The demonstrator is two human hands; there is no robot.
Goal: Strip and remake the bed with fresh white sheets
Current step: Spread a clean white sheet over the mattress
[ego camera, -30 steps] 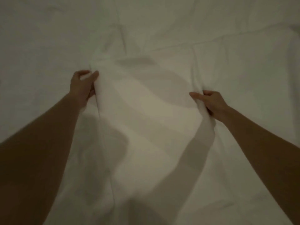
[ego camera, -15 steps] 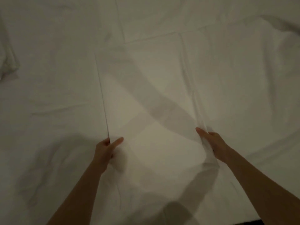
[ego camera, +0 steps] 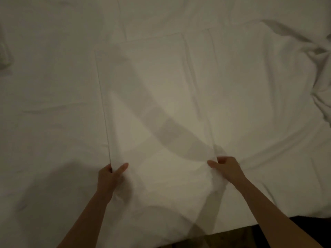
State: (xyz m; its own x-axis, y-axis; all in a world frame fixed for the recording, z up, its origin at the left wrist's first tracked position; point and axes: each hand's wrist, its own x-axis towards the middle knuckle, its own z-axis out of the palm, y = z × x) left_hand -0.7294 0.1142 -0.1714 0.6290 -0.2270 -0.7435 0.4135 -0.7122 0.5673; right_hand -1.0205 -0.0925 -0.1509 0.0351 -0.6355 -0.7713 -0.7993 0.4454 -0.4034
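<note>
Folded rectangular white cotton sheet (ego camera: 154,104) flat mid-bed, spanning 11 to 5 o'clock. Left hand (ego camera: 109,178) pinching near-left corner, right hand (ego camera: 225,169) gripping near-right edge, likely for unfolding squarely over rumpled white bed (ego camera: 44,86).

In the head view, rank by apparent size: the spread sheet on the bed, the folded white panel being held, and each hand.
1. Spread sheet, largest.
2. Folded panel.
3. Left hand and right hand: look alike, not ranked.
</note>
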